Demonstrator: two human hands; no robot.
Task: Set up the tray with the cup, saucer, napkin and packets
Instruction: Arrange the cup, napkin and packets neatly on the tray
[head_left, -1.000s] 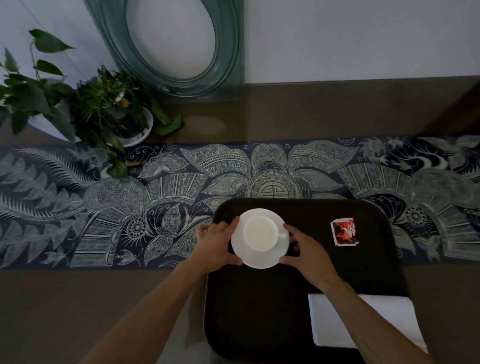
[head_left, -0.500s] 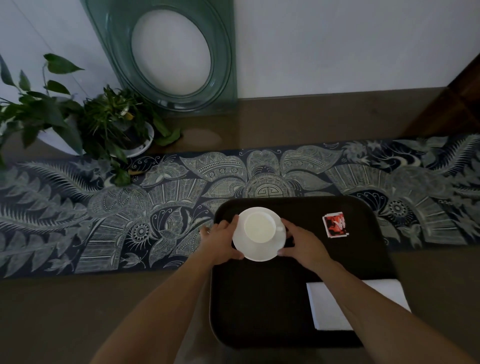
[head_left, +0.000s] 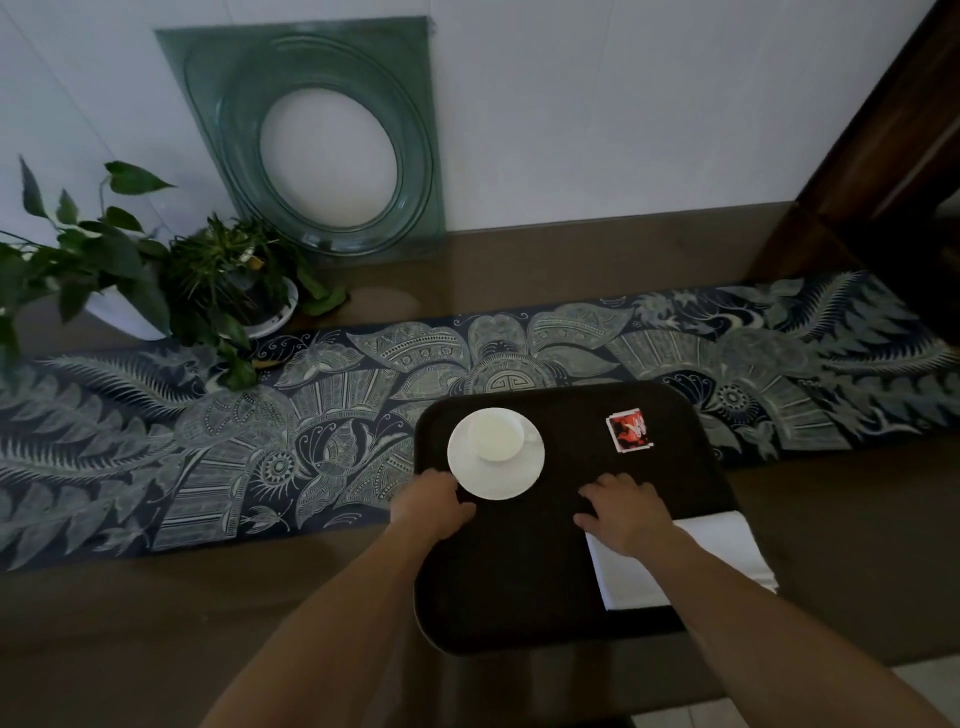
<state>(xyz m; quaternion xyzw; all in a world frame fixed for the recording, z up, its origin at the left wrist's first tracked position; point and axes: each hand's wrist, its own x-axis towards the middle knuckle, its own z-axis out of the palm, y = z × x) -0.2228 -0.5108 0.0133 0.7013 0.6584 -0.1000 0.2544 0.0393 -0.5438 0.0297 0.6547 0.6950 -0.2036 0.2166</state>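
A dark tray (head_left: 519, 571) lies on the table in front of me. A white cup (head_left: 493, 436) stands on a white saucer (head_left: 498, 480) in the tray's far left part. Red packets (head_left: 628, 430) lie at the far right of the tray. A folded white napkin (head_left: 722, 545) sits at the tray's near right, reaching past its edge. My left hand (head_left: 431, 501) hovers just beside the saucer's near left rim, fingers loosely curled, holding nothing. My right hand (head_left: 623, 512) is over the tray with fingers spread, its heel above the napkin's corner.
A patterned blue runner (head_left: 156, 441) crosses the brown table under the tray's far end. Potted plants (head_left: 234, 280) stand at the back left. A green glass panel (head_left: 311, 140) leans on the wall. Dark wood furniture (head_left: 893, 156) rises at the right.
Both hands let go of the saucer and drew back toward me; the right hand moved right toward the napkin. The cup and saucer stay put.
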